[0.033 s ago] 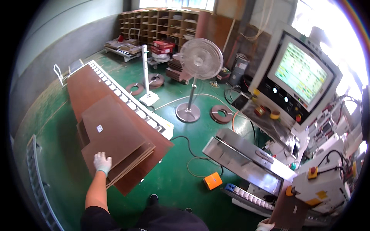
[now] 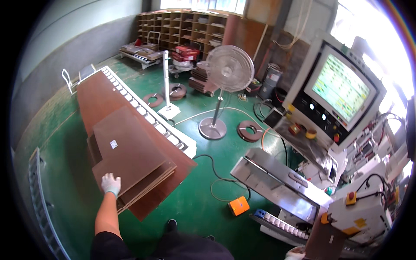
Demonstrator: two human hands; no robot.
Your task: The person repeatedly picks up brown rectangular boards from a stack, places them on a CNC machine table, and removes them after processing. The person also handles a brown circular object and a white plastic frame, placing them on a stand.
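Observation:
My left hand (image 2: 111, 183), in a pale glove, rests on the top brown board (image 2: 130, 147) of a stack, its fingers lying on the surface near the front edge. This board carries a small white label (image 2: 113, 144). Beneath lie several more boards, stepped out at the near right corner. At the bottom edge of the view, my right hand (image 2: 295, 255), also gloved, holds the left edge of another brown panel (image 2: 327, 238). That panel lies at the machine, with a pale sticker on it. The right fingers are partly cut off.
The stack sits on a roller conveyor (image 2: 173, 139). At right stand a machine (image 2: 364, 212) and its control screen (image 2: 340, 84). A fan (image 2: 213, 128), a white post (image 2: 166, 82), edging coils (image 2: 250, 131), cables and an orange box (image 2: 238, 206) are on the green floor.
My left hand has shifted slightly left on the top board, its fingers drawn closer together. My right hand stays at the panel's edge. The whole view has moved a little.

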